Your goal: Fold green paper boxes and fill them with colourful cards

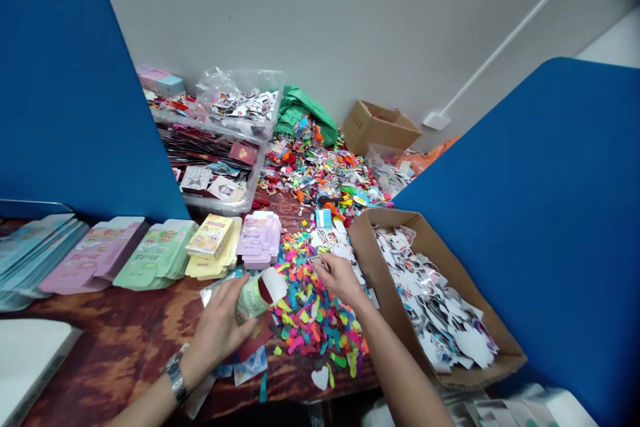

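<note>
My left hand [220, 320], with a metal watch at the wrist, is wrapped round a small green carton [253, 298]. The carton is tilted to the right, its white end flap standing open and a dark red inside showing. My right hand [341, 278] is closed in a pinch over a heap of small bright foam-like pieces [320, 313]. Something small and greyish shows at its fingertips, too small to name. Beneath my left hand lie a dark red booklet [256, 339] and blue-and-white cards [250, 365] on the table.
Flat cartons in blue [40, 260], pink [95, 253], green [157, 253], yellow [215, 267] and purple [259, 240] line the left. A cardboard box [367, 247] of cut-out stickers stands right. Clear bins [250, 197] and a trinket heap [320, 167] lie behind. Blue partitions [550, 213] flank the table.
</note>
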`<state>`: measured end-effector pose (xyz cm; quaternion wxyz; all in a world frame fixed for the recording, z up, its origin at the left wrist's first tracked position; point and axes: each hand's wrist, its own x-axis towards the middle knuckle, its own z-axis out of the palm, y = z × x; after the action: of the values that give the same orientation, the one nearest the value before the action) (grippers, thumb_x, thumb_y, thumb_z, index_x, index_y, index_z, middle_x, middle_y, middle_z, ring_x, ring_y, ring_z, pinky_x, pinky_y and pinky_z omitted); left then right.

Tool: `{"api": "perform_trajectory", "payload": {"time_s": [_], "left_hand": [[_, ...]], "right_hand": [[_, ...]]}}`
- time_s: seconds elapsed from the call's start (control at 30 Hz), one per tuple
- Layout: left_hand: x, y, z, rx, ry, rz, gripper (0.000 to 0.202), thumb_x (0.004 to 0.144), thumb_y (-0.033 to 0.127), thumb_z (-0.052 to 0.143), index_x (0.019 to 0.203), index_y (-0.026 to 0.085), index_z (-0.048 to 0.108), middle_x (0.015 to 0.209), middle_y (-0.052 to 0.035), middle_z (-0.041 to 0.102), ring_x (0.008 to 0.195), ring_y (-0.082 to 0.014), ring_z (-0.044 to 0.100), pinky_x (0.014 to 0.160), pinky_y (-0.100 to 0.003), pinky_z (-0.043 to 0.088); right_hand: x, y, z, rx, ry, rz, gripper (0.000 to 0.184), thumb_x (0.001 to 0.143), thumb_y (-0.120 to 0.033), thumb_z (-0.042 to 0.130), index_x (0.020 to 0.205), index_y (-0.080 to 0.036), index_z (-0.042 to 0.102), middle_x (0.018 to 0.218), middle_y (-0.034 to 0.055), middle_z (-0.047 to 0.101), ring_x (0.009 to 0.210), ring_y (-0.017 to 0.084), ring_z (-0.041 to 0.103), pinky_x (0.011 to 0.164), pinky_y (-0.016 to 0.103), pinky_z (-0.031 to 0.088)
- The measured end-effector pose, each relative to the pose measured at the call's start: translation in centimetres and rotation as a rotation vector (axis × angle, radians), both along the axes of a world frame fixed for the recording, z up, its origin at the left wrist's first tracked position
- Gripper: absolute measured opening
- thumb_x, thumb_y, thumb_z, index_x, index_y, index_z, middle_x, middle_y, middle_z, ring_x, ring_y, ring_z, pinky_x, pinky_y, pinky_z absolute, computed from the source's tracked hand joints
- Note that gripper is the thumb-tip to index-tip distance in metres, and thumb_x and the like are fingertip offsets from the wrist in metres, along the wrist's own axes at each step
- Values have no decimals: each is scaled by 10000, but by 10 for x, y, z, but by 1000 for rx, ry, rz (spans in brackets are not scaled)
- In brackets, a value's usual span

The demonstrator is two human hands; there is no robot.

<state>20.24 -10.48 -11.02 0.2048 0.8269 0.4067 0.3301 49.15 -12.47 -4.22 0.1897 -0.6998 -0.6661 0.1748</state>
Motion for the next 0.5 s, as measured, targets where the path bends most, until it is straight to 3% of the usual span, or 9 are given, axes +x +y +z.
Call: {"api": "perform_trajectory", "payload": {"time_s": [0.1, 0.17, 0.27, 0.37, 0.5], "left_hand": [[11, 0, -3, -47, -3, -13, 617, 758, 258, 634, 1342, 174, 452, 1246, -144, 593, 1135, -312, 574, 967, -475, 481], [17, -1, -6, -62, 4, -23, 633, 765, 260, 637, 1357, 166, 433, 1258, -153, 577, 1144, -315, 561, 976, -485, 471], [21, -4, -12, -68, 7, -31, 658, 775, 272, 637, 1377, 150, 401, 1268, -166, 560, 1156, -319, 548, 984, -489, 465], [20, -6, -16, -69, 13, -32, 673, 785, 282, 634, 1393, 154, 376, 1268, -164, 559, 1161, -318, 547, 984, -487, 468], [19, -8, -18, -56, 16, -38, 692, 801, 254, 615, 1424, 160, 330, 1290, -159, 550, 1186, -308, 539, 1001, -478, 461]], "right_hand": [[-23, -1, 12, 4, 299, 26, 287, 932, -374, 496, 722, -184, 546, 619, -47, 472, 581, 109, 441, 545, 204, 325], [-42, -2, 15, -1, 379, 70, 276, 915, -364, 535, 708, -181, 544, 613, -50, 471, 573, 103, 435, 536, 203, 314], [-67, -5, 16, 26, 287, 174, 86, 870, -266, 610, 839, -186, 620, 694, -34, 573, 635, 120, 508, 595, 212, 356], [-78, -9, 13, 109, 224, 215, 225, 901, -230, 577, 1123, -204, 597, 862, 11, 669, 747, 153, 595, 680, 234, 419], [-81, -9, 4, 246, 85, 324, 207, 964, -205, 456, 1081, -192, 626, 910, 60, 698, 801, 182, 626, 752, 280, 468]]}}
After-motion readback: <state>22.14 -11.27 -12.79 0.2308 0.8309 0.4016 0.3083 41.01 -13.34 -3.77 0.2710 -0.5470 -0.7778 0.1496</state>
